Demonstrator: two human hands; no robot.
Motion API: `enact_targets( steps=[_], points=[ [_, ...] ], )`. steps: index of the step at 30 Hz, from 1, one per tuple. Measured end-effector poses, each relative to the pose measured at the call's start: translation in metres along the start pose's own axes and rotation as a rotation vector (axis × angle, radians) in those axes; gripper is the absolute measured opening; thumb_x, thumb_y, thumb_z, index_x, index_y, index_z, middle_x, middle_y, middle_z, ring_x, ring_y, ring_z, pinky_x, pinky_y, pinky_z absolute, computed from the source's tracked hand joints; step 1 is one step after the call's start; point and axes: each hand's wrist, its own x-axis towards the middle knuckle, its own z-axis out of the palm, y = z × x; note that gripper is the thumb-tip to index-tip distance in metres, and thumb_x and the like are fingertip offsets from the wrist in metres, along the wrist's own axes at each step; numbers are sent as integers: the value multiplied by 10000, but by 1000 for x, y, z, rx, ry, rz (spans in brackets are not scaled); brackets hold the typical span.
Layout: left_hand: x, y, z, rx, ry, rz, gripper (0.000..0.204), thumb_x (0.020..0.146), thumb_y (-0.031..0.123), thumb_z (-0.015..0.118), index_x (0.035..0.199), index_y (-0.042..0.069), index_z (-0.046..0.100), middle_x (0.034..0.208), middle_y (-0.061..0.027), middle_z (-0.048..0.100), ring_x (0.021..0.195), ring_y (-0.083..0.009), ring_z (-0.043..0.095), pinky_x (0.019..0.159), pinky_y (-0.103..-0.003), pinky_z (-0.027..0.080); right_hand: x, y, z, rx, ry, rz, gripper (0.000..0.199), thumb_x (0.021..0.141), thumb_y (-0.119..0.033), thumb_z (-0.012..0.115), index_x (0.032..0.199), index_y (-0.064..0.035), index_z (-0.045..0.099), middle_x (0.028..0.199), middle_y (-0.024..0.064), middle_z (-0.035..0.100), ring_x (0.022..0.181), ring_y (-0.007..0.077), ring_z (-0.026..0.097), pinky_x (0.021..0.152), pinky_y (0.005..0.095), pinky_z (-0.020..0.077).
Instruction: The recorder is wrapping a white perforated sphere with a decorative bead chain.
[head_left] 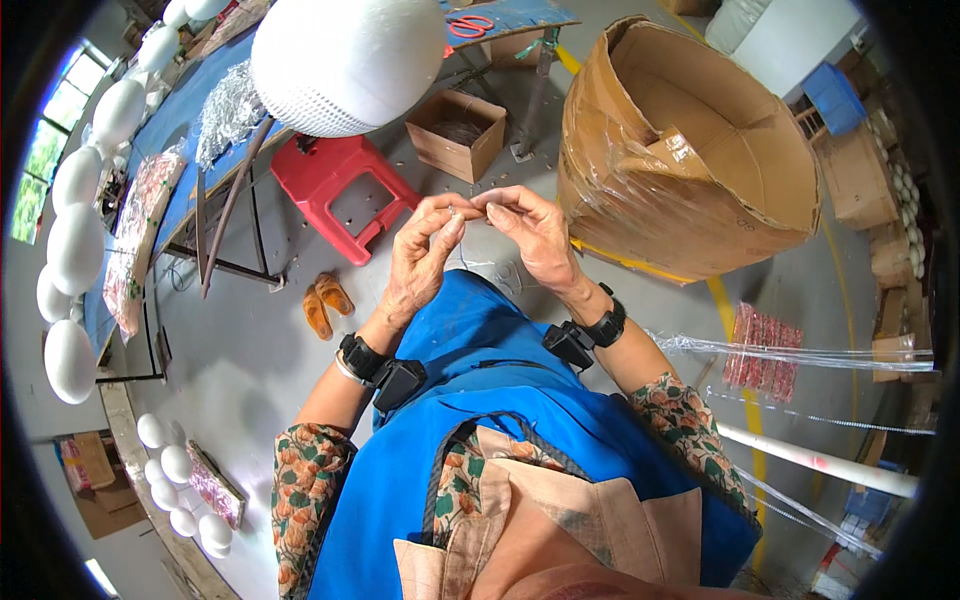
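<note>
Bright even daylight from windows [45, 150] at far left, soft shadows under the red stool [345, 190] and table [200, 120], mild glare on the white ball [345, 60], heavy fisheye bending and dark vignette at rim, centre sharp.

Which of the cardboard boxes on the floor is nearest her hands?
The big open box lined with clear film, just beyond her right hand; the small box by the red stool sits farther off.

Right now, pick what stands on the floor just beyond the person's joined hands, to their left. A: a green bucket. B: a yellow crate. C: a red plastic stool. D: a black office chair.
C: a red plastic stool stands on the grey floor past the left hand and right hand, which meet fingertip to fingertip over the blue apron.
</note>
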Motion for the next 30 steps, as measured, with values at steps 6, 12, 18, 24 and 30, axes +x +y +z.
enact_targets(
  steps=[6, 12, 18, 24, 30],
  points=[
    [-3, 4, -10, -130, 32, 2, 272, 892, 174, 460, 1029, -31, 577, 1229, -95, 396, 1104, -177, 426, 914, -319, 364, 1, -2, 30, -30, -148, -19, 263, 846, -80, 527, 1090, 7, 480, 985, 70, 559, 924, 119, 529, 833, 266, 428],
    [-10, 1, -15, -341, 60, -81, 294, 893, 193, 456, 1073, -19, 552, 1202, -82, 438, 1018, -156, 479, 854, -303, 391, 4, -1, 41, -26, -134, 0, 127, 846, -94, 543, 905, 11, 582, 780, 26, 587, 726, 75, 538, 683, 212, 449],
    [-16, 3, -26, -546, 88, -109, 318, 893, 191, 454, 1151, 14, 502, 1063, -74, 546, 964, -144, 515, 809, -302, 416, 7, -6, 41, 54, -136, 91, 132, 868, -115, 502, 909, -3, 560, 728, 35, 562, 696, 103, 519, 708, 249, 422],
    [-14, 13, -30, -438, 96, -30, 286, 877, 125, 496, 1139, 12, 508, 983, -69, 582, 858, -110, 555, 758, -243, 438, 11, -7, 36, 279, -242, 286, 155, 874, -138, 471, 880, -4, 549, 719, 45, 556, 682, 126, 514, 660, 258, 414],
    [-12, 9, -35, -281, 105, 24, 169, 854, 120, 544, 958, -1, 600, 783, -50, 621, 731, -97, 574, 690, -231, 467, 14, -10, 37, 522, -314, 423, 154, 855, -115, 437, 820, 1, 532, 681, 65, 530, 648, 168, 475, 652, 296, 394]
  ],
)
